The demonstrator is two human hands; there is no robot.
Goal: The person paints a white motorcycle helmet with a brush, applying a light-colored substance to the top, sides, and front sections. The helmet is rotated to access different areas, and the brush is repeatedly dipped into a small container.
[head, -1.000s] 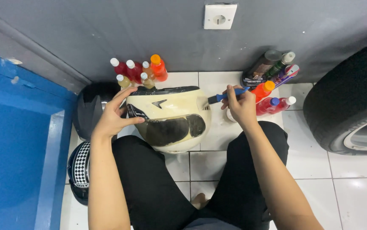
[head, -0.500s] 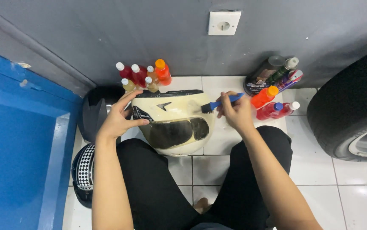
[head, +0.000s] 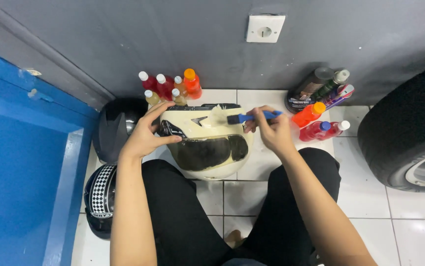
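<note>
A person is sitting on a white tiled floor (head: pixel 419 231), black-trousered knees nearest. At near left a checkered helmet (head: pixel 100 194) is lying beside a blue panel (head: pixel 20 172). Between the knees a cream helmet (head: pixel 207 143) with a dark visor is resting; the left hand (head: pixel 146 135) is bracing its left side, fingers spread, while the right hand (head: pixel 274 129) is clamping a blue-handled brush (head: pixel 244 118), its bristles touching the shell. Farther off, coloured bottles (head: pixel 168 86) are standing against a grey wall (head: pixel 123 34) with a socket (head: pixel 265 28); a tyre (head: pixel 409 123) is sitting right.
</note>
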